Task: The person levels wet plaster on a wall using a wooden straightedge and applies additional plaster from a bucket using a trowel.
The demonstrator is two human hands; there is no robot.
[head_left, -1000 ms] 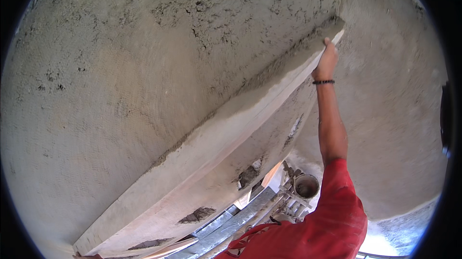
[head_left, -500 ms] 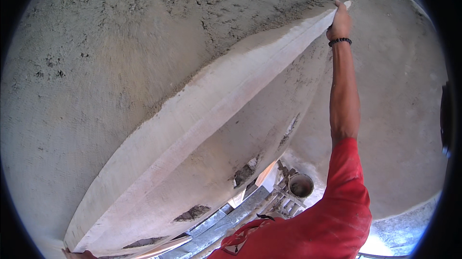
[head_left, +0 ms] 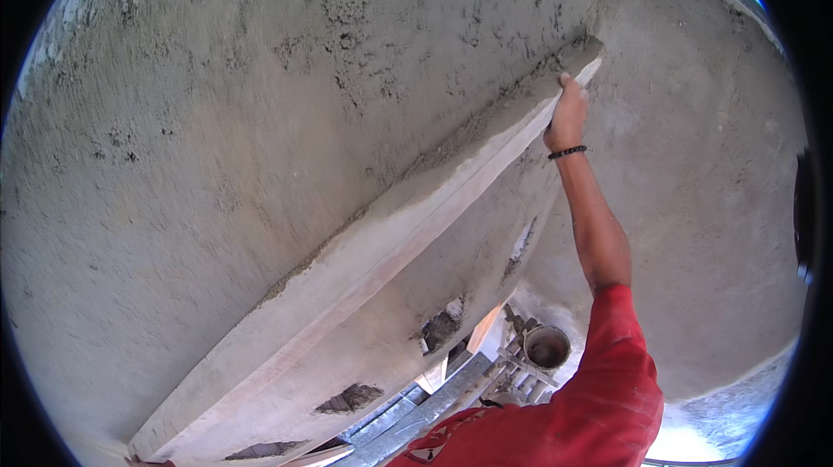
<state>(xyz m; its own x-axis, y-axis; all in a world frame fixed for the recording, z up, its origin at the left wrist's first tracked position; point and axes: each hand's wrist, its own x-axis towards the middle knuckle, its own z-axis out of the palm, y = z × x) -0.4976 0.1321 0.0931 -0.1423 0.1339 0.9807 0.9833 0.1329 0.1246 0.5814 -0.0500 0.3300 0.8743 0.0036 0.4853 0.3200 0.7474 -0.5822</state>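
A long, pale plasterer's straightedge [head_left: 347,280] lies slantwise against the wet-plastered wall [head_left: 217,163], from lower left to upper right. Near its upper end, my right hand [head_left: 568,115] is wrapped round the board, thumb toward its top edge; a dark beaded bracelet circles the wrist. Grey mortar [head_left: 486,124] is heaped along the upper edge, thickest by the right hand. At the lower left end, a sliver of my left hand [head_left: 146,463] shows against the board; the picture's edge cuts off the rest of it.
A bucket [head_left: 547,347] stands below, beside wooden slats. Rough dark hollows [head_left: 350,397] break the plaster under the board. A second plastered wall [head_left: 694,189] meets the first at a corner on the right. Grey planks [head_left: 408,406] lie low down.
My right hand and the straightedge's upper end have moved down and left along the wall. More mortar now sits on the board's upper edge. Less of my left hand shows, and the view has shifted slightly.
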